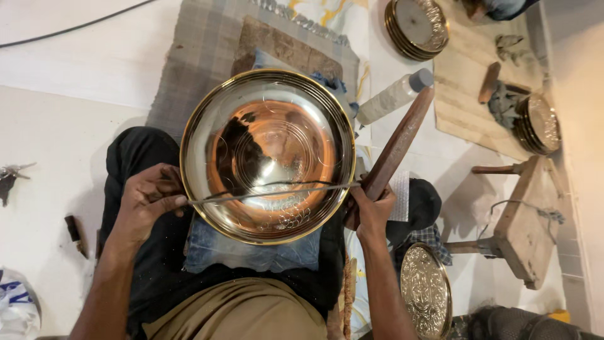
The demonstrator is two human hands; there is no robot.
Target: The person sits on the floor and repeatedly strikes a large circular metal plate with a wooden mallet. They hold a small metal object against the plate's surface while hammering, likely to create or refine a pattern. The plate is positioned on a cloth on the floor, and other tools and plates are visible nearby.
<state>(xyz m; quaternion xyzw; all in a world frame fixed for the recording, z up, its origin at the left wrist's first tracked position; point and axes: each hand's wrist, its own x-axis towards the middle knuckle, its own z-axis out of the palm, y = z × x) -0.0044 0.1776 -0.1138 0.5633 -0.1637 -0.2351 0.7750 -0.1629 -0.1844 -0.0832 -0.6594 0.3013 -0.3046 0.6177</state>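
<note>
While the left hand (148, 196) pinches the thin steel graver (270, 192) across the round polished brass bowl (267, 154), the right hand (372, 211), clenching the long wooden mallet (397, 146), should probably tap lightly, keeping the tip steady

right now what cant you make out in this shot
Head view only:
- Left hand: its fingertips curl over the thin tool's end, hiding the grip.
- Cushion: mostly covered by the brass bowl.
- Wooden stick: lower end hidden inside the right hand.
- Engraved plate: pattern too fine to read.
</note>
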